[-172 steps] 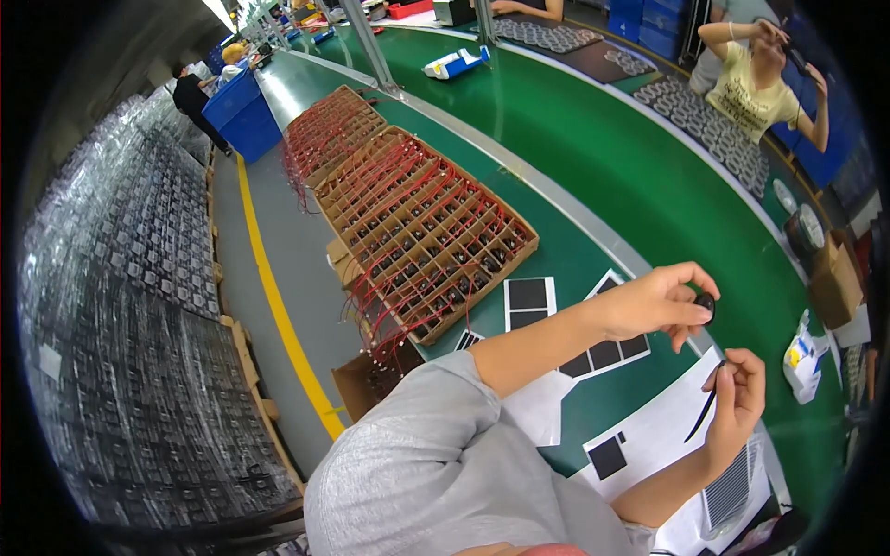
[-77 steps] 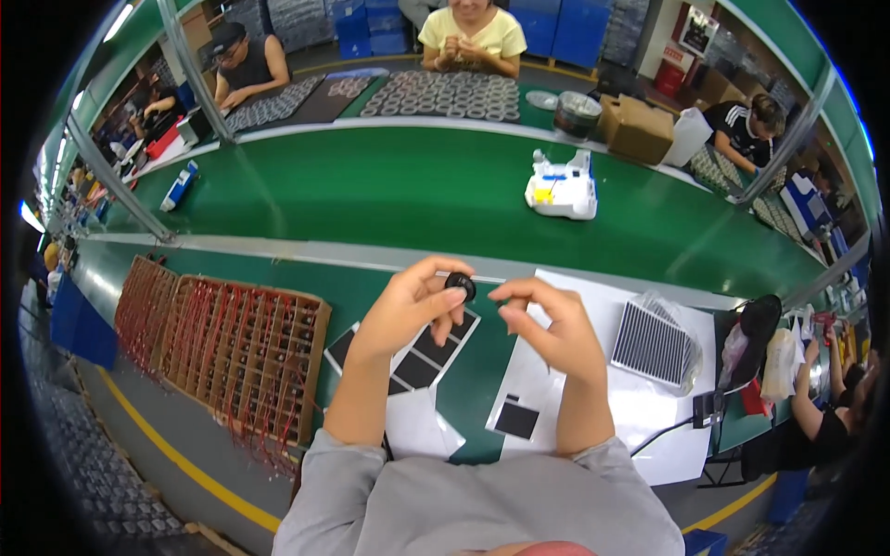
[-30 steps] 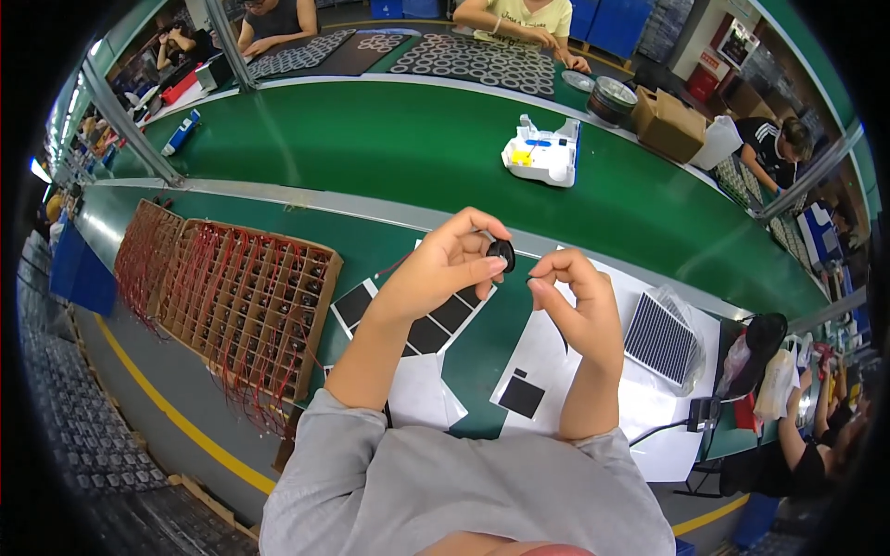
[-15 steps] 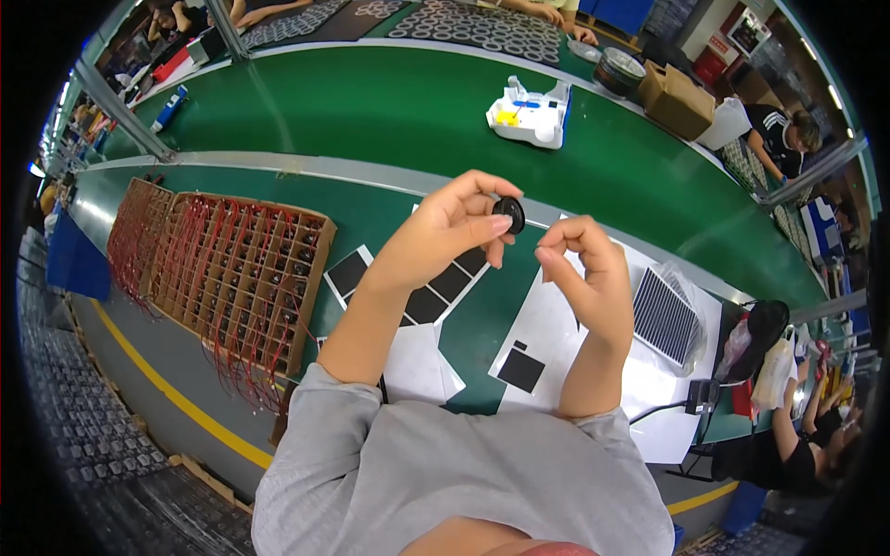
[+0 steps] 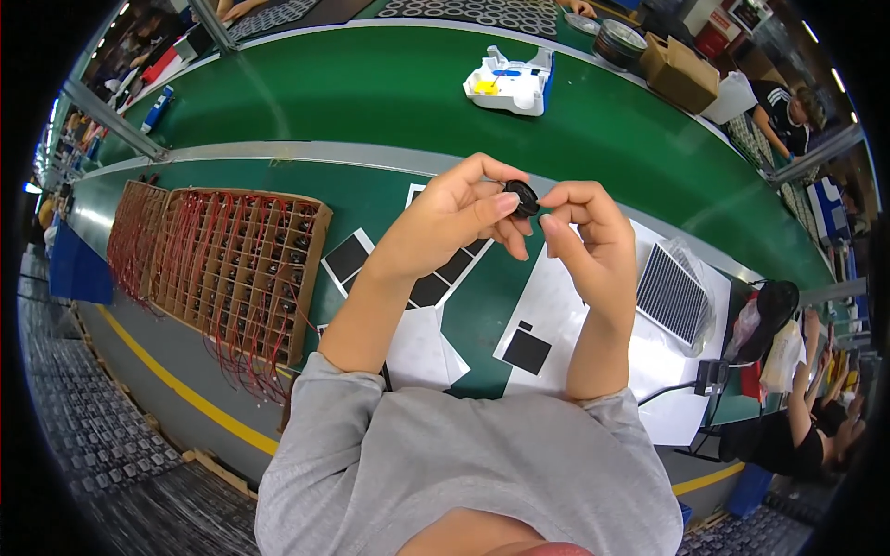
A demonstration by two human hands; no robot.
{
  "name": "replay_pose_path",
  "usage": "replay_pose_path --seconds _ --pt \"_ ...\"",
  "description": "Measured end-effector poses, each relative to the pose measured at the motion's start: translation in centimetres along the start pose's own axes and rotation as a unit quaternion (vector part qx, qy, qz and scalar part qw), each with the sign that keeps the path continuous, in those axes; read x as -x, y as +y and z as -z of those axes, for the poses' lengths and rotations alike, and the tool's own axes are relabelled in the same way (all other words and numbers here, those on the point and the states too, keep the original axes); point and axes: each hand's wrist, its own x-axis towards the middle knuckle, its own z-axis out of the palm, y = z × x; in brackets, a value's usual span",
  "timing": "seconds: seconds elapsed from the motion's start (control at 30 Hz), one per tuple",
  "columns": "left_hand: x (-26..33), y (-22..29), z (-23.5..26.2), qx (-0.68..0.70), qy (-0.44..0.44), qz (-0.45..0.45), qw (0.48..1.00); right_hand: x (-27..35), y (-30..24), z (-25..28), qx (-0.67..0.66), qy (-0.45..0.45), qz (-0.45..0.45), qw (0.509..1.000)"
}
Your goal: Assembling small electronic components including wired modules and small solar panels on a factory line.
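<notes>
My left hand (image 5: 459, 218) pinches a small round black part (image 5: 523, 198) between thumb and fingers, above the work table. Just beside it is my right hand (image 5: 593, 241), its index fingertip at the part's edge. The right thumb stands a little apart from that finger, with nothing visible between them. Beneath the hands lie white sheets with black squares (image 5: 430, 290) and a large white sheet (image 5: 556, 306) bearing a black square patch (image 5: 527, 352).
At left stands a divided cardboard box (image 5: 232, 269) of dark round parts with red wires. A white-and-blue housing (image 5: 510, 88) sits on the green belt (image 5: 371, 93) ahead. At right are a striped black sheet in clear plastic (image 5: 669, 295) and a black adapter (image 5: 712, 374). Other people work nearby.
My right hand has risen to the black part, its index finger and thumb parting. The left hand has shifted slightly right and up with the part. The housing appears farther left in view.
</notes>
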Motion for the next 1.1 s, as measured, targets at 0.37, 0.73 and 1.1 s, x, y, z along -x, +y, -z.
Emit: replay_pose_path --seconds 0.37,0.73,1.1 --pt "-0.20 -0.19 0.13 0.015 -0.015 0.009 1.000 -0.02 0.07 -0.03 0.024 0.012 0.020 0.999" --pt "-0.24 -0.18 0.01 0.001 0.014 0.024 1.000 -0.14 0.37 -0.20 -0.029 0.024 -0.034 0.999" --pt "-0.48 -0.22 -0.15 0.013 0.034 0.009 0.999 -0.32 0.57 -0.77 -0.044 0.038 -0.024 0.998"
